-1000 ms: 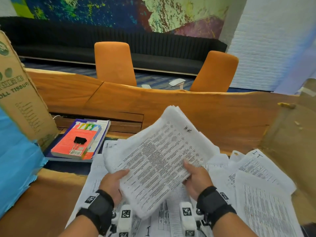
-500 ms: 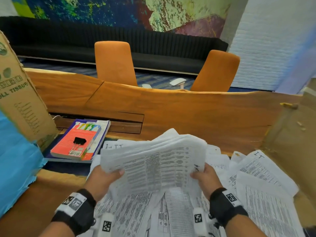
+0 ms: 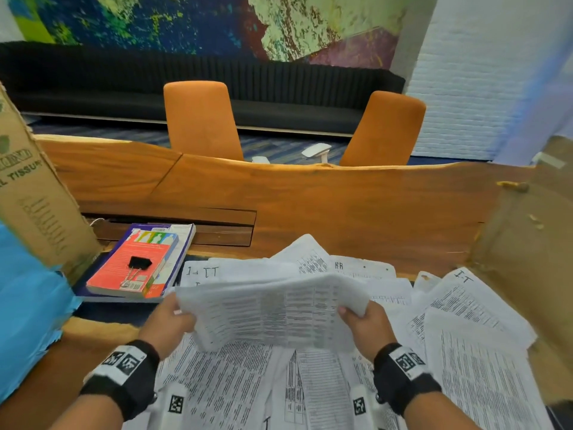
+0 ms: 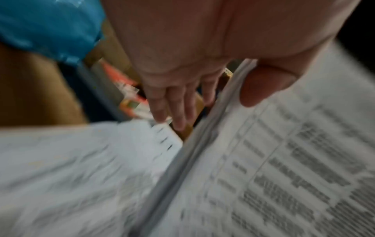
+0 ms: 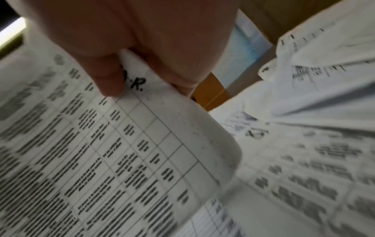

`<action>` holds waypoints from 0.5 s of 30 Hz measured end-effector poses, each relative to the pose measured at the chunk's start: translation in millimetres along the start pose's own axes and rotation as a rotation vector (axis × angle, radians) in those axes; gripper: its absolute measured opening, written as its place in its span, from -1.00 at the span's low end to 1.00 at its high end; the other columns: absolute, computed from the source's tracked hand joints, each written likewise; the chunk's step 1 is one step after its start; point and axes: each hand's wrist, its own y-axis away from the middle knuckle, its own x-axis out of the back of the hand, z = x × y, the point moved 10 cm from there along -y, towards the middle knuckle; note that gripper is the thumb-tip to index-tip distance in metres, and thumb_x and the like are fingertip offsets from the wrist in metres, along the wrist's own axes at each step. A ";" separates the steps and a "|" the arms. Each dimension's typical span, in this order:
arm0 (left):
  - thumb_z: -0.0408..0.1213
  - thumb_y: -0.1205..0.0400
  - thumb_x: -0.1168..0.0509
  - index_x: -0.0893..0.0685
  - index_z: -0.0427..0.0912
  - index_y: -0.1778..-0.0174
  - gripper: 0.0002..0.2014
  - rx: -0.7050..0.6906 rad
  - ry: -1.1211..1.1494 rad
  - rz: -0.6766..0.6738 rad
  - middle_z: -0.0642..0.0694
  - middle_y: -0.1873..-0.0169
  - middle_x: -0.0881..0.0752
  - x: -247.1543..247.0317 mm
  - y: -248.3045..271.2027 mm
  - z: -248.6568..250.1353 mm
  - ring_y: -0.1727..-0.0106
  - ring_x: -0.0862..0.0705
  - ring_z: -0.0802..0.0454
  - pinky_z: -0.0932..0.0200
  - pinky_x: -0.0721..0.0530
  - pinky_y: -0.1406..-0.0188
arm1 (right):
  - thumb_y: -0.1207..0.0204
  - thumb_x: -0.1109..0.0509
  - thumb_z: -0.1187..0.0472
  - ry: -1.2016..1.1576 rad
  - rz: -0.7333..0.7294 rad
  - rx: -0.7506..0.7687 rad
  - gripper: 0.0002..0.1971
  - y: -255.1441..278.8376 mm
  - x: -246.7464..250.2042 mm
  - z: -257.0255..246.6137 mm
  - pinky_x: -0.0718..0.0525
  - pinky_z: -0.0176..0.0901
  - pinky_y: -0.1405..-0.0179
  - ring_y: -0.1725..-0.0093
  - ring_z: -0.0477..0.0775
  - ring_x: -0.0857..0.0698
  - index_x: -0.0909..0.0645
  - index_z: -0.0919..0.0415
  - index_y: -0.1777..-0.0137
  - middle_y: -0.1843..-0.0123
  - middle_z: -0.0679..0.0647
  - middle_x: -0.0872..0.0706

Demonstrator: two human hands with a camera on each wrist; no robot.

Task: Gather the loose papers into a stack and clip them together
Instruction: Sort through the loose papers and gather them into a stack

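Both hands, left (image 3: 169, 324) and right (image 3: 367, 325), gripping white printed paper bundle (image 3: 273, 315) by opposite edges, likely for squaring; loose sheets (image 3: 483, 377) still strewn on worktop. Black binder clip (image 3: 139, 262) waiting on red book (image 3: 130, 271).

Head view brightness: even, soft indoor light; no hard glare.
Head view colour cast: bluish haze along the right edge, over the white brick wall (image 3: 483, 72).
Head view distortion: wide-angle bending; table edge (image 3: 310, 169) bowed, cardboard box (image 3: 34, 197) leaning at the left border.
Head view sharpness: fairly crisp at centre; print on the held papers (image 3: 273, 311) smeared.
Head view shadows: faint, soft under the book (image 3: 139, 262) and the binder clip (image 3: 139, 262).
Left wrist view: dim, strong motion blur; left hand (image 4: 192, 56) close and soft, text streaked, dark upper right corner.
Right wrist view: dim; right hand (image 5: 131, 40) shadowed, grid lines near the thumb legible, edges blurred, bright strip at upper left.
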 end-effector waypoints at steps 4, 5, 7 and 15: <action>-0.40 -0.50 -0.38 -0.15 0.05 -0.69 -0.14 -0.323 -0.282 0.209 -0.05 -0.64 -0.25 17.3 31.8 97.3 -0.63 -0.27 -0.07 -0.21 -0.34 -0.56 | -0.67 -0.36 0.25 0.163 -0.020 0.129 -0.90 0.8 5.9 -24.8 -0.70 -0.08 0.02 0.03 -0.03 -0.74 -0.68 0.04 -0.02 0.08 -0.09 -0.78; -0.24 -0.45 -0.40 -0.11 0.05 -0.70 -0.09 -0.420 -0.441 0.152 -0.02 -0.67 -0.18 -0.7 41.3 122.9 -0.67 -0.19 -0.03 -0.15 -0.25 -0.62 | -0.67 -0.35 0.25 0.191 -0.036 0.160 -0.91 1.4 4.2 -30.9 -0.70 -0.07 0.03 0.03 0.01 -0.73 -0.69 0.08 -0.03 0.08 -0.03 -0.79; 0.02 -0.33 -0.32 0.00 0.09 -0.71 0.01 -0.509 -0.793 -0.036 0.02 -0.71 -0.06 -50.1 51.6 149.1 -0.71 -0.04 0.02 -0.07 -0.10 -0.68 | -0.67 -0.34 0.25 0.217 -0.078 0.201 -0.90 3.6 -0.4 -41.4 -0.70 0.00 0.01 0.01 0.10 -0.73 -0.70 0.14 -0.04 0.06 0.10 -0.80; -0.28 -0.59 -0.23 -0.58 0.00 0.37 -0.79 -0.307 -1.004 -0.286 0.00 0.33 -0.68 -121.3 31.0 121.6 0.33 -0.62 0.07 0.23 -0.49 0.40 | -0.59 -0.42 0.23 0.206 -0.286 0.240 -0.92 10.1 -1.4 -46.0 -0.65 -0.01 0.13 0.15 0.11 -0.71 -0.68 0.25 0.03 0.14 0.10 -0.76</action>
